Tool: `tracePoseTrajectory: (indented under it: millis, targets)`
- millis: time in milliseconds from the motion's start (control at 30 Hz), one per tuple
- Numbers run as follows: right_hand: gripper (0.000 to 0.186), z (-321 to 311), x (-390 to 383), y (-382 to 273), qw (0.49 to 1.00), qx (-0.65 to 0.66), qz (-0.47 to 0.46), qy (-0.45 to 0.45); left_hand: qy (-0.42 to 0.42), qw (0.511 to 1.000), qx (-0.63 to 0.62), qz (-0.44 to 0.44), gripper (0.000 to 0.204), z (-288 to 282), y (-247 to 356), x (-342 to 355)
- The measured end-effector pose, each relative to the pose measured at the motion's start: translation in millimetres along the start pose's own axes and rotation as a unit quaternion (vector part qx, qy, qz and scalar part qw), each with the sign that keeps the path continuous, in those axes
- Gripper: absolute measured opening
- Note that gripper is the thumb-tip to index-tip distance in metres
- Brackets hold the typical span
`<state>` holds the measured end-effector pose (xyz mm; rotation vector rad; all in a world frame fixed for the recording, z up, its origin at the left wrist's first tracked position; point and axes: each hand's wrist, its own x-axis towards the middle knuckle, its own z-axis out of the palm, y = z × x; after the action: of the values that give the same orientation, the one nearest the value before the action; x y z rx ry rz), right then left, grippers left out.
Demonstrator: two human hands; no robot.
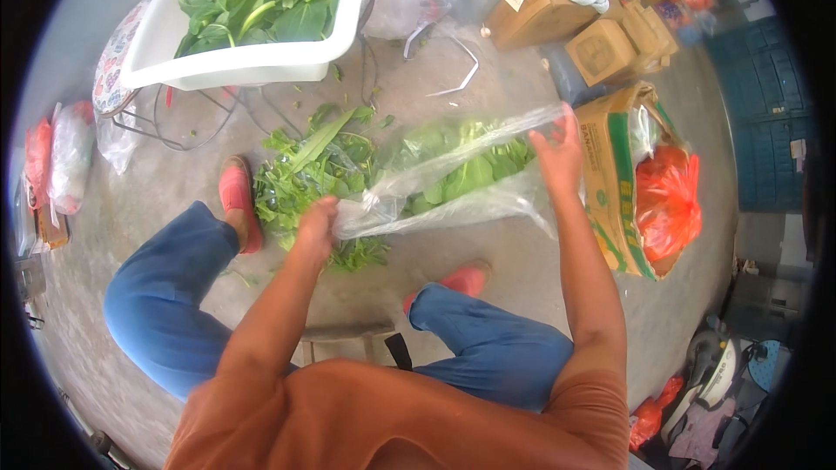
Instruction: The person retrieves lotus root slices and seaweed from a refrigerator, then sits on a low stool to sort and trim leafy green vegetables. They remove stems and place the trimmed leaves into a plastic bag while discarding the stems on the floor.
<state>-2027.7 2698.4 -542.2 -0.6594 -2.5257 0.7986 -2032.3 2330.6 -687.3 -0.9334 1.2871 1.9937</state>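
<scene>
A long clear plastic bag [392, 215] with leafy greens [475, 170] inside stretches between my hands in front of me. My left hand [320, 222] is closed on the bag's near left end. My right hand [557, 144] grips the bag's upper right edge, raised beside a cardboard box. Loose greens [296, 170] lie in a pile on the floor, partly behind the bag and my left hand.
A white tub [235, 76] of greens rests on stools at top left. Cardboard boxes [601, 52] and an open carton [614, 235] with red bags are to the right. Bagged items [74, 157] sit far left. My pink-shod feet [239, 200] flank the greens.
</scene>
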Motion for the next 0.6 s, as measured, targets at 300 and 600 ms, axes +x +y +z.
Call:
tracePoseTrajectory:
  millis: [300, 600]
  targets:
    - [0.069, 24, 21, -44, 0.987, -0.005, -0.155, -0.049, -0.254, 0.486, 0.63, 0.549, 0.041, 166, 40, -101]
    - [0.066, -7, 50, -2, 0.864, -0.263, 0.024, -0.429, -0.201, 0.646, 0.671, 0.304, 0.082, 124, 84, 32]
